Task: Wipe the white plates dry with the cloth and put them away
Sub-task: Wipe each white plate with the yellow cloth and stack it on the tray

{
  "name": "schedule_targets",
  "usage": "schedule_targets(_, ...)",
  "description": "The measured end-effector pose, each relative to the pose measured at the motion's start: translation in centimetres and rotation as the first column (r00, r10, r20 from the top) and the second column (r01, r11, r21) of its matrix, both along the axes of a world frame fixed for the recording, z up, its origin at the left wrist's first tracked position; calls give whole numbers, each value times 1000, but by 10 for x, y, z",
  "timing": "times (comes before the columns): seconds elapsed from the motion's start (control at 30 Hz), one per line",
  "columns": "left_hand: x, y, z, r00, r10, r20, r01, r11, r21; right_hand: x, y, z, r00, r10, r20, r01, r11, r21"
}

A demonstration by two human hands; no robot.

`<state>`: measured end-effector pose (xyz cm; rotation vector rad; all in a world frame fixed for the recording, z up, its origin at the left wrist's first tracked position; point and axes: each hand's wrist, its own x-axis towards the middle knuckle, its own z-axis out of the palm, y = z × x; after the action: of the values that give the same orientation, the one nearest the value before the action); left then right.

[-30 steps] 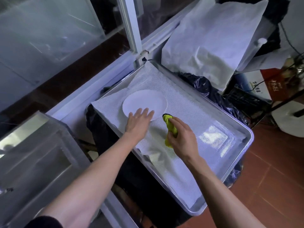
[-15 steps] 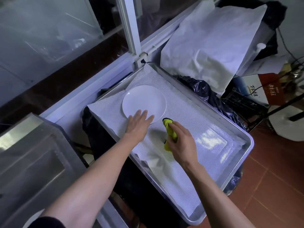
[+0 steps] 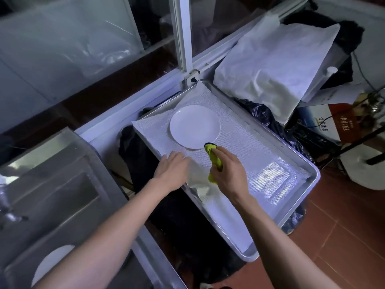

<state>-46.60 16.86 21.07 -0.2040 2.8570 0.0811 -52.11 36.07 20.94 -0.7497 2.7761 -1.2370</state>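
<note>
The white plate [image 3: 194, 126] lies flat on the lined tray [image 3: 308, 185], beyond your hands. It's stiff, smooth, breakable: lift it by the rim. Your right hand [image 3: 229, 171] grips the soft yellow cloth [image 3: 214, 161]; your left hand [image 3: 171, 170] rests open, fingers relaxed.

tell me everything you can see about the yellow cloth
The yellow cloth is soft, towel-like fabric with a dark edge at its top end, bunched into a roll. The right hand grips its middle, fingers curled round it. Its top end sits at the white plate's near rim; its bottom hangs over the tray liner.
</note>
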Motion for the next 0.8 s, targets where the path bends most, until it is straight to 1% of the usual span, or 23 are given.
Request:
schedule_targets(0.2, 84, -34, 8, 986, 115, -117, -102, 989, 105, 50, -46, 22, 996, 82, -34, -83, 996, -15)
schedule_targets(0.33, 147, -64, 6, 962, 224, -158, -202, 969, 143, 97, -88, 39, 974, 213, -78, -213, 977, 12)
schedule_targets(0.43, 199, -87, 2, 927, 312, -208, -271, 941, 203, 136, -118, 46, 942, 317, -111, -313, 949, 47)
schedule_targets(0.5, 233, -103, -2, 891, 396, -224, -331, 902, 279, 164, -137, 46, 920, 370, -127, -361, 928, 88)
schedule_targets(0.57, 266, -116, -7, 856, 477, -202, -388, 849, 359, 191, -154, 41, 903, 408, -135, -393, 911, 126)
schedule_targets(0.63, 301, -125, -14, 814, 553, -177, -449, 793, 412, 216, -169, 31, 889, 447, -97, -429, 889, 160)
schedule_targets(0.73, 351, -135, -29, 752, 645, -137, -546, 725, 419, 253, -190, 13, 862, 505, -42, -485, 847, 218)
schedule_targets(0.8, 379, -142, -41, 722, 688, -78, -601, 679, 421, 275, -203, 0, 842, 539, -31, -516, 820, 248)
